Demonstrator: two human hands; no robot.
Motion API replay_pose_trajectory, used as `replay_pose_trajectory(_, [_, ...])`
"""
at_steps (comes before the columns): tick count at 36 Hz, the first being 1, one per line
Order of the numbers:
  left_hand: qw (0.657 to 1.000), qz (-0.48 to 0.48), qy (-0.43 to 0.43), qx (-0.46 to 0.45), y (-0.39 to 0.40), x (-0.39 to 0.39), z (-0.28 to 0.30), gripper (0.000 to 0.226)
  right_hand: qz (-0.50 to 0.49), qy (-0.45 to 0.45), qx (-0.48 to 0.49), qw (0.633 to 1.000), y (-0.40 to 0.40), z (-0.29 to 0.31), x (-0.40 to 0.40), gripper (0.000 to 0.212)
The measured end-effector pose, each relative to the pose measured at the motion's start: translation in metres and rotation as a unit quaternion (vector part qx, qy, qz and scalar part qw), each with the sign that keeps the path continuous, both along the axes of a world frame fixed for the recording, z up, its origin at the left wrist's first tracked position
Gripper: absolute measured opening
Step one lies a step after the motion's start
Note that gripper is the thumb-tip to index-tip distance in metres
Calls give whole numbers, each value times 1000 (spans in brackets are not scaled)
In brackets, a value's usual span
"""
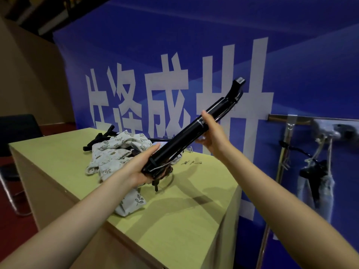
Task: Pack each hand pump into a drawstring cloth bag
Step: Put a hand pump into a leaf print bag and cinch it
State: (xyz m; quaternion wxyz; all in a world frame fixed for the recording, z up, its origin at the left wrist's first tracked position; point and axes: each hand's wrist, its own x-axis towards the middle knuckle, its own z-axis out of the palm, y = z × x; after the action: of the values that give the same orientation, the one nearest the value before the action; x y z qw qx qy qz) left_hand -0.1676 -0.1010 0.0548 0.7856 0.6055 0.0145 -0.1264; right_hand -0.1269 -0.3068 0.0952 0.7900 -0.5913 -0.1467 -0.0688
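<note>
A long black hand pump point(186, 133) is held tilted above the table, its handle end up at the right. My left hand point(143, 164) grips the pump's lower base end. Around the middle of the barrel, my right hand point(211, 133) holds it from behind, thumb on top. Under my left arm lies a heap of leaf-print cloth bags point(114, 152) on the yellow-green table point(184, 220). More black pumps point(101, 138) lie behind the cloth, partly hidden.
Small metal parts point(191, 162) lie on the table near the far edge. A blue banner wall point(194, 55) stands close behind. A metal rack point(281, 171) with hanging clothes is at the right, a black chair point(15, 133) at the left.
</note>
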Motion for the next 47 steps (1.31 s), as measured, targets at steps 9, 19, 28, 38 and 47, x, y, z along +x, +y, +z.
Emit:
replay_pose_trajectory(9, [972, 147, -165, 78, -3, 6, -13, 30, 146, 90, -77, 982, 35, -36, -8, 47])
replay_pose_trajectory(19, [966, 213, -129, 71, 47, 17, -12, 14, 75, 82, -74, 991, 38, -57, 5, 18])
replay_pose_trajectory(28, [896, 287, -104, 323, 107, 32, -48, 40, 20, 84, -129, 988, 50, -90, 16, 14])
replay_pose_trajectory(38, [785, 34, -186, 590, 83, 20, -104, 20, -73, 63, -100, 990, 85, -122, 21, 13])
replay_pose_trajectory(47, [852, 68, -267, 444, 85, 6, -112, 52, -125, 17, -64, 990, 75, -126, 26, 18])
